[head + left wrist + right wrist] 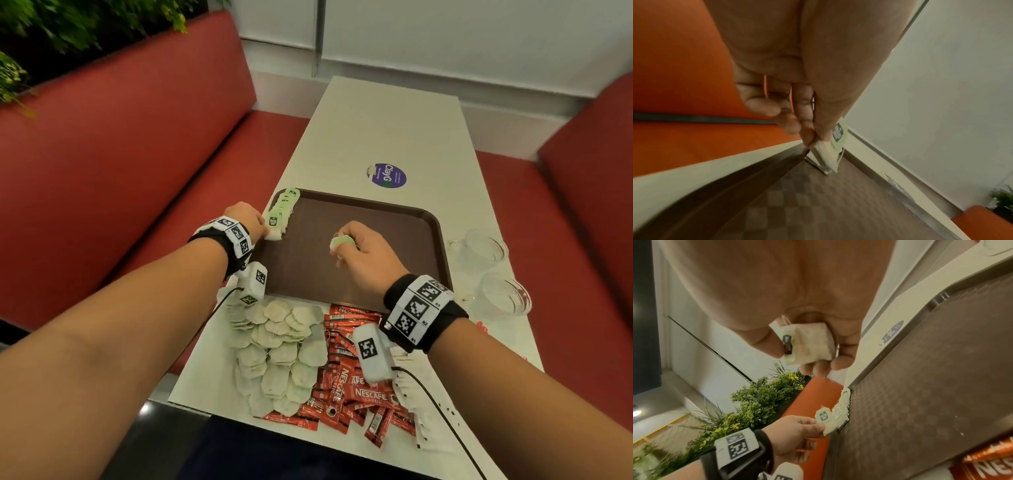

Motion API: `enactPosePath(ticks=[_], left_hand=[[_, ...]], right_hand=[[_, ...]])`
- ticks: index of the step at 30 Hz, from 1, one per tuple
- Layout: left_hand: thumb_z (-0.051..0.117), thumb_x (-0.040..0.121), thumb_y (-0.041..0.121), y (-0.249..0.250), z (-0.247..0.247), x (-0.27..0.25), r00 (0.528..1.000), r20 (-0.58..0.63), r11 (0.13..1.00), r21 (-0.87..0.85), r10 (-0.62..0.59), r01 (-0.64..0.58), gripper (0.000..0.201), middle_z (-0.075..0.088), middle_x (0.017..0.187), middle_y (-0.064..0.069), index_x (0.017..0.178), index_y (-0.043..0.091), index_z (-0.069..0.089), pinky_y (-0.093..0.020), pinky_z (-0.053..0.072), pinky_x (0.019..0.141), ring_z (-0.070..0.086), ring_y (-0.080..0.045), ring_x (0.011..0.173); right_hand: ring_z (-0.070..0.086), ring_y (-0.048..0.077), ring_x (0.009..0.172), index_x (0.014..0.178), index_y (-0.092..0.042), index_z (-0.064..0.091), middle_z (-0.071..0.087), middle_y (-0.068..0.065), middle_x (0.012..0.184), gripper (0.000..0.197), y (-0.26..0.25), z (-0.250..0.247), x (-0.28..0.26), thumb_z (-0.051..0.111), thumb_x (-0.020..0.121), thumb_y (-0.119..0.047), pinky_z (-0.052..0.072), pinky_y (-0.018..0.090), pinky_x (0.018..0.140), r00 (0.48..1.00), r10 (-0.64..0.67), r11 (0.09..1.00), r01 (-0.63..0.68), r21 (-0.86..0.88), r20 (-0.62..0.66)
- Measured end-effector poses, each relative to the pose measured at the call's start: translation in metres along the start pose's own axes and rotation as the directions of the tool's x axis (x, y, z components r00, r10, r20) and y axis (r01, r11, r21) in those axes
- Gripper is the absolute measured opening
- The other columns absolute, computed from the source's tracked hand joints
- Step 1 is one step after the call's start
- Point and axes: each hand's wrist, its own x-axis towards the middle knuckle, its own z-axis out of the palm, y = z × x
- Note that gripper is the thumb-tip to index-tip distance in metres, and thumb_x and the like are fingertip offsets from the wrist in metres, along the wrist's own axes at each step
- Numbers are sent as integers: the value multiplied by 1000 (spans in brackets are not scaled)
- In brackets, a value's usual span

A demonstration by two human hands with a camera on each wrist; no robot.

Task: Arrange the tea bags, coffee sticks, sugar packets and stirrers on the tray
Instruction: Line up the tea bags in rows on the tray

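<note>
Tea bag with a green tag is pinched between thumb and fingers of the left hand at the near end of the row of tea bags; the row leans along the left rim inside the brown tray; the pinched bag's lower edge touches the tray floor. Right hand hovers over the tray centre, fingers curled round a second tea bag. Loose tea bags lie heaped on the white table near the tray's front edge; red coffee sticks lie heaped just beside them on the right; two clear glass cups stand right of the tray; a purple round sticker lies beyond it.
</note>
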Motion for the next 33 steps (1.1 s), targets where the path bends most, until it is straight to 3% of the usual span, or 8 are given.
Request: enactPosePath(ticks=[3, 6, 11, 15, 18, 22, 28, 33], left_hand=[[73, 88, 28, 5, 8, 21, 999, 41, 999, 26, -23, 22, 16, 74, 103, -1, 98, 18, 79, -33, 56, 88, 67, -23, 99], [77, 84, 33, 7, 13, 43, 997, 47, 997, 41, -67, 65, 25, 73, 104, -4, 101, 15, 77, -37, 56, 91, 67, -25, 101], [84, 73, 42, 1, 20, 64, 991, 44, 992, 26, -126, 125, 36, 73, 96, -5, 94, 15, 74, -33, 58, 77, 69, -22, 86], [74, 81, 53, 1, 20, 68, 998, 41, 996, 78, -55, 52, 42, 68, 79, -4, 83, 11, 69, -29, 39, 52, 62, -21, 68], [69, 82, 53, 10, 18, 65, 999, 38, 994, 110, 7, -11, 43, 61, 73, -6, 78, 10, 62, -29, 31, 47, 53, -20, 60], [75, 78, 57, 24, 17, 59, 997, 73, 975, 219, 23, -39, 52, 61, 87, -8, 85, 11, 53, -30, 40, 57, 56, -22, 72], [80, 77, 53, 40, 17, 54, 996, 85, 946, 317, 42, -67, 52, 50, 74, -4, 94, 11, 53, -32, 44, 62, 56, -25, 77], [80, 77, 53, 44, 14, 52, 995, 60, 934, 345, 78, -94, 51, 61, 92, -7, 94, 12, 55, -32, 45, 65, 57, -25, 79]], right_hand=[[61, 18, 80, 91, -25, 56, 66, -2, 91, 8, 6, 1, 7, 53, 97, -21, 51, 37, 72, 1000, -11, 999, 11, -33, -7], [60, 15, 86, 89, -28, 56, 65, -5, 97, 10, 12, 5, 17, 56, 98, -23, 49, 33, 75, 1000, -7, 999, 6, -41, -23], [61, 14, 86, 93, -22, 60, 65, -6, 92, 5, 15, 14, 26, 60, 97, -23, 49, 30, 76, 1000, -2, 1000, 1, -26, -25], [59, 10, 82, 92, -23, 60, 65, -7, 91, 5, 13, 20, 32, 61, 97, -24, 49, 27, 74, 1000, -7, 1000, 7, -30, -12], [58, 10, 80, 94, -20, 60, 64, -6, 89, 5, 11, 21, 35, 61, 97, -24, 48, 26, 72, 1000, -5, 999, 5, -36, -20], [59, 11, 82, 96, -19, 61, 64, -5, 90, 6, 8, 21, 36, 61, 97, -25, 49, 30, 76, 1000, -5, 999, 4, -43, -22], [62, 16, 87, 96, -19, 62, 67, -2, 93, 7, 14, 18, 35, 61, 97, -26, 52, 33, 78, 1000, 5, 1000, -5, -27, -17], [60, 11, 83, 91, -24, 61, 66, -5, 90, 6, 22, 18, 38, 62, 97, -28, 52, 30, 76, 1000, 7, 1000, -8, -17, -29]])
